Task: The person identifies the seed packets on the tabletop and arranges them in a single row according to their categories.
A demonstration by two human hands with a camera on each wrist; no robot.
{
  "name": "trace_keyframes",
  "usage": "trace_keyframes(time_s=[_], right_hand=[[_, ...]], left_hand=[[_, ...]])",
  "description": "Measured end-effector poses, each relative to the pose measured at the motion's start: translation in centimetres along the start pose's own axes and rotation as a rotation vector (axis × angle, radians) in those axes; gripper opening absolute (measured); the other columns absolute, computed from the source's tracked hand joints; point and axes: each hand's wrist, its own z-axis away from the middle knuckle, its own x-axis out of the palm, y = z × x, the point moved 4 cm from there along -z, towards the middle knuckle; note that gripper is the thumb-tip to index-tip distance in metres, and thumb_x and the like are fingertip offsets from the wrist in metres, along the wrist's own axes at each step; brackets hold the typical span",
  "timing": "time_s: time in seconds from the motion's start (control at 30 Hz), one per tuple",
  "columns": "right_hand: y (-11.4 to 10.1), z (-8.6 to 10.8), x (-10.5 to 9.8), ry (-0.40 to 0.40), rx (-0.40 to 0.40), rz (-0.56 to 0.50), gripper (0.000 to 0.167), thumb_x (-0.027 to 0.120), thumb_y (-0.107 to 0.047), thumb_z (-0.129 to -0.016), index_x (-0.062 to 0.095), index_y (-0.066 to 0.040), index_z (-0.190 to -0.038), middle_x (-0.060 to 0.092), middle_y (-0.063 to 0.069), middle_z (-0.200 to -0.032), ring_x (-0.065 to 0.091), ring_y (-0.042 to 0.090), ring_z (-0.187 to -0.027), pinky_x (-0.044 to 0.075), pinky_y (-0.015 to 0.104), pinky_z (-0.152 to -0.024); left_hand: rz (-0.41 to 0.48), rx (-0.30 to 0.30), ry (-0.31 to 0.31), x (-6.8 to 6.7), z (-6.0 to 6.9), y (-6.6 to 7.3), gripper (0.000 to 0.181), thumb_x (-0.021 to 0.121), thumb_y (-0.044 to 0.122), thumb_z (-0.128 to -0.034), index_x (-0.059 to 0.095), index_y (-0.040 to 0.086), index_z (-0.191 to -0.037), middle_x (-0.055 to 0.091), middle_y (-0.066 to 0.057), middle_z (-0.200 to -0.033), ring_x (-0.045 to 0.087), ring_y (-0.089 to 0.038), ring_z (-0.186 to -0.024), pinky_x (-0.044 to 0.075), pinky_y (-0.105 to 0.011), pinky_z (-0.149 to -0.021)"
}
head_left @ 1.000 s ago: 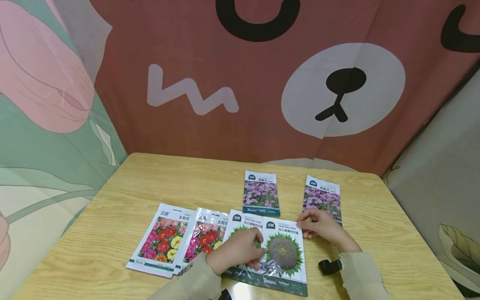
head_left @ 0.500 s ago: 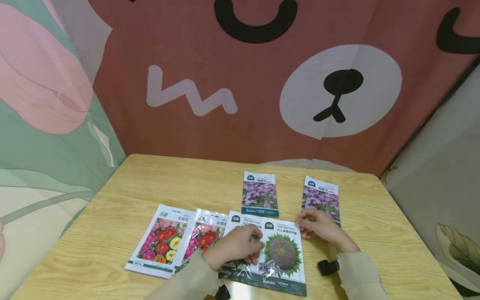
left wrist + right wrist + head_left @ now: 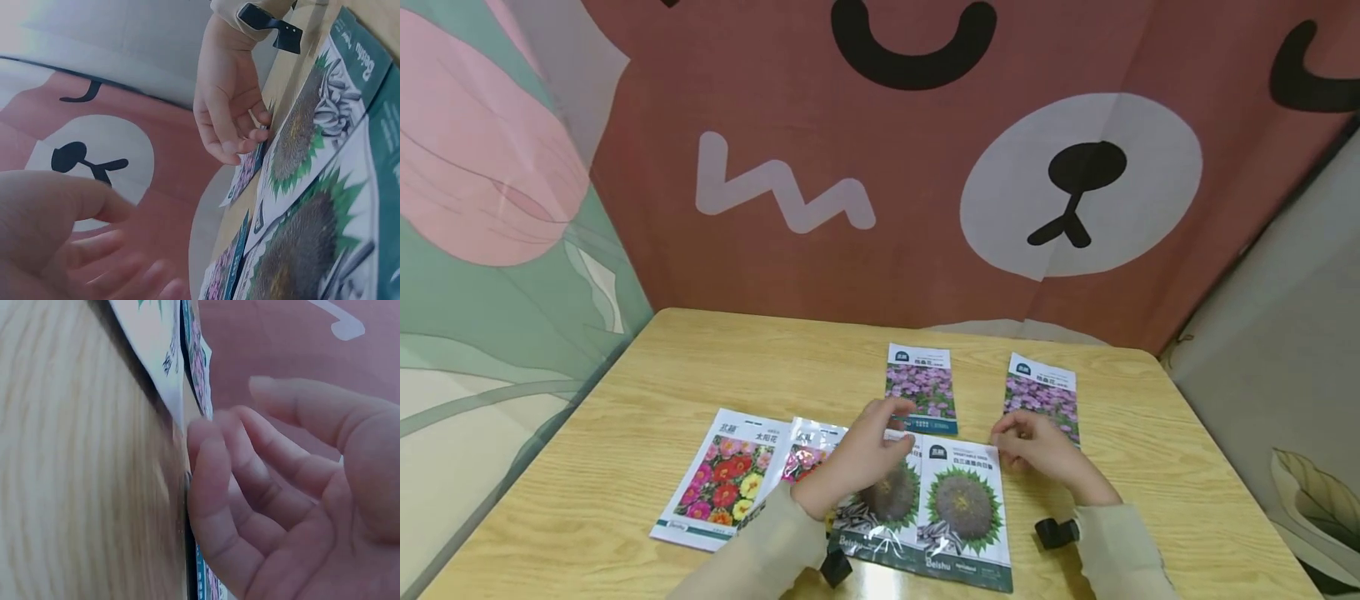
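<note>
Two sunflower seed packets lie side by side at the table's front, the right one (image 3: 964,504) whole in sight, the left one (image 3: 891,500) partly covered by my left hand (image 3: 861,454). That hand hovers with loosely bent fingers and a gap between thumb and forefinger; nothing is in it. My right hand (image 3: 1037,450) is at the top right corner of the right sunflower packet. In the right wrist view its fingers (image 3: 212,481) are loosely curled beside the packet corner (image 3: 169,387), with thumb apart; whether they touch the corner, I cannot tell.
Two purple-flower seed packets, one (image 3: 919,379) in the middle and one (image 3: 1042,390) at right, lie farther back. To the left are two packets with red and yellow flowers, one (image 3: 726,475) whole, another (image 3: 805,454) partly behind my left arm. A bear-print cloth (image 3: 775,275) hangs behind the table.
My left hand has lifted off the left sunflower packet and moved up and slightly left, its fingers spreading apart. The right hand stays nearly where it was.
</note>
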Motion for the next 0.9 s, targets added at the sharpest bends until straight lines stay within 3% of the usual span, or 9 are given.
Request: trace_keyframes(time_s=[0.13, 0.3, 0.4, 0.5, 0.63, 0.9], right_hand=[[-0.4, -0.3, -0.2, 0.102, 0.010, 0.009, 0.024, 0.064, -0.013, -0.100, 0.061, 0.006, -0.116, 0.065, 0.016, -0.098, 0.066, 0.026, -0.084, 0.059, 0.034, -0.068], [-1.0, -1.1, -0.2, 0.192, 0.003, -0.038, 0.033, 0.062, -0.009, -0.101, 0.054, 0.008, -0.128, 0.060, 0.024, -0.119, 0.067, 0.032, -0.100, 0.061, 0.035, -0.079], [-1.3, -1.7, -0.1, 0.213, 0.012, -0.115, 0.042, 0.062, -0.009, -0.101, 0.048, 0.009, -0.137, 0.052, 0.030, -0.133, 0.066, 0.036, -0.106, 0.060, 0.036, -0.085], [-1.6, -2.4, 0.3, 0.212, 0.044, -0.189, 0.049, 0.061, -0.009, -0.102, 0.043, 0.008, -0.143, 0.045, 0.031, -0.142, 0.062, 0.039, -0.116, 0.058, 0.038, -0.091], [-2.2, -3.7, 0.8, 0.198, 0.091, -0.256, 0.053, 0.059, -0.009, -0.102, 0.038, 0.008, -0.148, 0.039, 0.031, -0.148, 0.054, 0.044, -0.126, 0.057, 0.041, -0.093], [-3.0, -4.9, 2.0, 0.103, 0.135, -0.251, 0.053, 0.056, -0.009, -0.103, 0.035, 0.009, -0.149, 0.034, 0.033, -0.149, 0.045, 0.049, -0.132, 0.056, 0.048, -0.094]], left_hand=[[0.041, -0.031, 0.089, -1.0, -0.3, -0.3, 0.053, 0.059, 0.008, -0.0991, 0.041, 0.005, -0.149, 0.037, -0.026, -0.146, 0.045, -0.043, -0.131, 0.049, -0.054, -0.100], [0.185, -0.173, 0.210, -2.2, -1.3, -2.2, 0.056, 0.056, 0.008, -0.0985, 0.038, -0.001, -0.151, 0.034, -0.028, -0.151, 0.039, -0.046, -0.138, 0.043, -0.057, -0.107], [0.269, -0.258, 0.252, -2.6, -1.8, -3.3, 0.059, 0.055, 0.009, -0.0970, 0.036, -0.004, -0.151, 0.035, -0.028, -0.152, 0.038, -0.048, -0.140, 0.039, -0.058, -0.111], [0.313, -0.326, 0.259, -2.9, -2.3, -4.0, 0.062, 0.055, 0.012, -0.0961, 0.035, -0.003, -0.153, 0.036, -0.027, -0.154, 0.038, -0.046, -0.140, 0.036, -0.059, -0.112], [0.376, -0.354, 0.246, -3.0, -3.1, -4.3, 0.065, 0.056, 0.014, -0.0958, 0.032, -0.002, -0.154, 0.032, -0.027, -0.156, 0.041, -0.048, -0.136, 0.038, -0.059, -0.110], [0.462, -0.399, 0.193, -2.3, -4.1, -5.0, 0.064, 0.053, 0.014, -0.0989, 0.028, -0.006, -0.154, 0.020, -0.033, -0.160, 0.037, -0.053, -0.138, 0.035, -0.057, -0.114]])
